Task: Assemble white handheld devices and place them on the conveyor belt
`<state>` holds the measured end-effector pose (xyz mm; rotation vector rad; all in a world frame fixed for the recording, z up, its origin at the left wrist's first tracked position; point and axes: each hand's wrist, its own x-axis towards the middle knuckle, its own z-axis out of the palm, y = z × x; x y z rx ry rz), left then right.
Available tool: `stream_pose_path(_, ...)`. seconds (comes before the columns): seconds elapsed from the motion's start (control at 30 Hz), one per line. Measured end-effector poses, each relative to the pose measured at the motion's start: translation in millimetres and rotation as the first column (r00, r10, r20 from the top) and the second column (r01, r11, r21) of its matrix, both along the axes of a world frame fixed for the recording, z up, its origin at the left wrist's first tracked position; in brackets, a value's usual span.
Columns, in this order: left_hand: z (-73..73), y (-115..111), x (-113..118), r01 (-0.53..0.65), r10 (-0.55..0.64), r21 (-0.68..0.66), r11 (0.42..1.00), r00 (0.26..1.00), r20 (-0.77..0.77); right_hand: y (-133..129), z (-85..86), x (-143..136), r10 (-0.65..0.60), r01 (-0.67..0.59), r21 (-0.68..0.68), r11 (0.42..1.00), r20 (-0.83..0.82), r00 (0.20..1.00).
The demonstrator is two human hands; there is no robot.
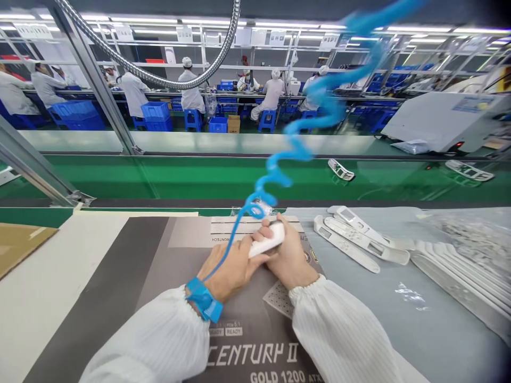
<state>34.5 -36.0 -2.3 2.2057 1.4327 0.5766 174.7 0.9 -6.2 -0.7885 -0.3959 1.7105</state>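
Both hands are closed around a white plastic housing (pixel 266 246), held above a dark printed cardboard sheet (pixel 159 276). My left hand (pixel 231 266) grips its near left end, with the fingers over the top. On the far right side, my right hand (pixel 290 255) wraps round it, and its fingers hide part of the piece. A blue wrist strap (pixel 204 300) circles my left wrist, and its coiled blue cord (pixel 275 165) runs up and away to the upper right.
Several loose white plastic shells (pixel 347 242) lie to the right, beside a row of stacked shells (pixel 459 276) and clear plastic bags (pixel 475 234). Beyond runs a green conveyor belt (pixel 223 178) carrying white parts. A metal post (pixel 91 80) stands at left; co-workers sit farther back.
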Motion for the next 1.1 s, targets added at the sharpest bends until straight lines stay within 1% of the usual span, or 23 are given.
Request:
stream_pose_path(0.07, 1.1, 0.9, 0.1, 0.015, -0.013, 0.034, 0.999, 0.999, -0.039, -0.3, 1.2, 2.4, -0.02, 0.02, -0.005, 1.0, -0.022, 1.0)
stream_pose_path(0.1, 1.6, 2.9, -1.8, 0.005, -0.003, 0.047, 0.999, 0.999, -0.043, -0.6, 2.3, 3.2, -0.008, 0.008, 0.01, 1.0, -0.02, 1.0)
stream_pose_path(0.2, 2.3, 11.6, -11.8, -0.102, 0.104, 0.078, 0.992, 0.994, -0.025, -3.4, 6.7, 0.1, 0.103, -0.104, 0.122, 0.987, 0.012, 0.995)
stream_pose_path(0.27, 2.4, 15.5, -17.5, -0.158, 0.151, 0.155, 0.975, 0.987, 0.055, -7.2, 8.2, -6.5, 0.157, -0.162, 0.214, 0.963, 0.041, 0.987)
stream_pose_path(0.3, 2.5, 16.0, -18.8, -0.172, 0.151, 0.203, 0.964, 0.982, 0.117, -9.6, 8.1, -10.6, 0.173, -0.181, 0.242, 0.953, 0.055, 0.983)
stream_pose_path(0.37, 2.7, 14.3, -17.4, -0.167, 0.108, 0.28, 0.945, 0.971, 0.214, -14.4, 6.2, -18.6, 0.176, -0.188, 0.247, 0.951, 0.07, 0.982)
stream_pose_path(0.43, 2.8, 10.8, -12.4, -0.142, 0.068, 0.318, 0.937, 0.97, 0.232, -17.9, 3.1, -24.7, 0.151, -0.161, 0.221, 0.962, 0.061, 0.987)
stream_pose_path(0.53, 3.2, 7.0, -4.9, -0.139, 0.053, 0.362, 0.922, 0.97, 0.236, -19.1, -1.3, -28.2, 0.102, -0.11, 0.202, 0.973, 0.054, 0.993)
stream_pose_path(0.6, 4.1, 6.8, -4.2, -0.151, 0.068, 0.353, 0.923, 0.969, 0.236, -17.6, -3.3, -27.5, 0.113, -0.123, 0.182, 0.976, 0.066, 0.991)
stream_pose_path(0.67, 5.7, 8.3, -9.2, -0.136, 0.082, 0.303, 0.943, 0.979, 0.184, -15.4, -5.2, -24.7, 0.135, -0.148, 0.15, 0.978, 0.097, 0.986)
stream_pose_path(0.73, 7.5, 11.6, -20.4, -0.118, 0.104, 0.205, 0.972, 0.992, 0.079, -11.7, -7.7, -20.6, 0.129, -0.149, 0.131, 0.98, 0.15, 0.98)
stream_pose_path(0.77, 8.3, 14.2, -28.3, -0.133, 0.131, 0.137, 0.982, 0.991, 0.024, -9.1, -9.2, -18.5, 0.104, -0.129, 0.127, 0.983, 0.182, 0.978)
stream_pose_path(0.83, 10.6, 22.1, -47.6, -0.219, 0.218, -0.014, 0.976, 0.975, -0.047, -3.1, -11.9, -15.4, 0.048, -0.072, 0.084, 0.994, 0.259, 0.965)
stream_pose_path(0.9, 15.2, 34.9, -68.9, -0.341, 0.337, -0.119, 0.932, 0.94, -0.055, 1.0, -12.4, -14.4, 0.039, -0.047, 0.018, 0.999, 0.319, 0.947)
stream_pose_path(0.93, 18.8, 43.8, -79.4, -0.405, 0.402, -0.136, 0.904, 0.914, -0.052, 1.6, -11.5, -14.4, 0.046, -0.046, -0.008, 0.999, 0.338, 0.94)
stream_pose_path(0.97, 23.1, 54.5, -89.4, -0.464, 0.461, -0.133, 0.876, 0.886, -0.049, 1.3, -10.2, -14.7, 0.052, -0.047, -0.023, 0.999, 0.349, 0.935)
stream_pose_path(1.03, 32.7, 81.3, -107.5, -0.578, 0.573, -0.072, 0.813, 0.816, -0.079, -0.8, -6.6, -15.5, 0.055, -0.047, -0.031, 0.998, 0.368, 0.928)
stream_pose_path(1.1, 41.2, 111.6, -122.8, -0.64, 0.634, -0.027, 0.768, 0.766, -0.106, -3.1, -3.5, -15.9, 0.058, -0.047, -0.039, 0.998, 0.381, 0.923)
